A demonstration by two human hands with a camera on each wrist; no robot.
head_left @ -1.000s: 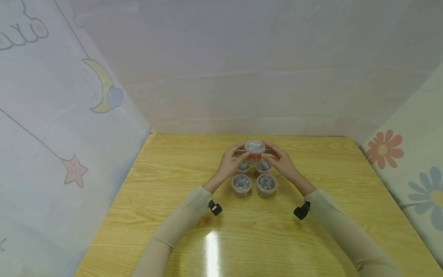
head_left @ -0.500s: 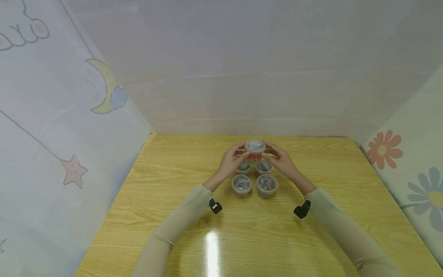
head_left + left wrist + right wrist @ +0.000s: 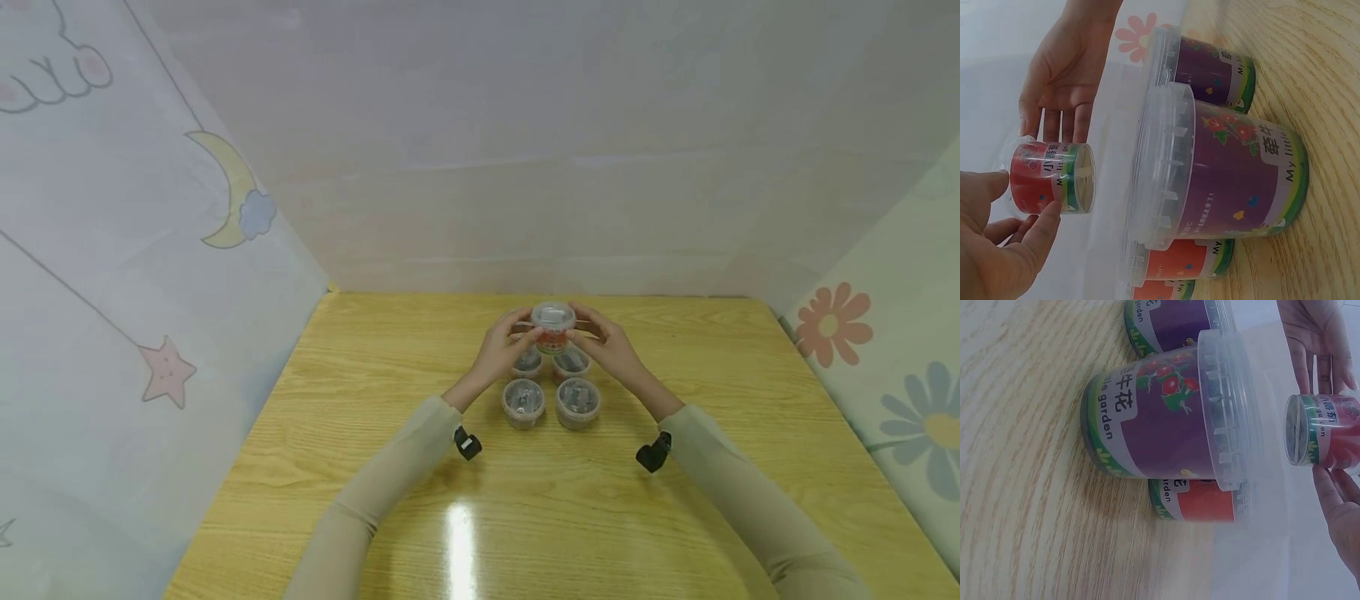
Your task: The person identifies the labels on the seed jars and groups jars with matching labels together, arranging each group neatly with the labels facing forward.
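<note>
Both hands hold up a small clear plastic tub (image 3: 552,335) with a red label reading "My little garden" and a clear lid. My left hand (image 3: 498,350) pinches its left side between thumb and fingers; my right hand (image 3: 609,348) does the same on the right. In the wrist views this tub (image 3: 1038,181) hangs above the table, apart from the others. Below and nearer stand a front left tub (image 3: 523,402) and a front right tub (image 3: 577,400), both purple-labelled. Behind them are a rear left tub (image 3: 528,362) and a rear right tub (image 3: 572,362), partly hidden.
The tubs stand close together on a wood-grain table (image 3: 375,350). A pale back wall (image 3: 525,225) rises at its far edge, with patterned side walls left and right. Orange-red labels (image 3: 1175,262) show on the tubs farther back.
</note>
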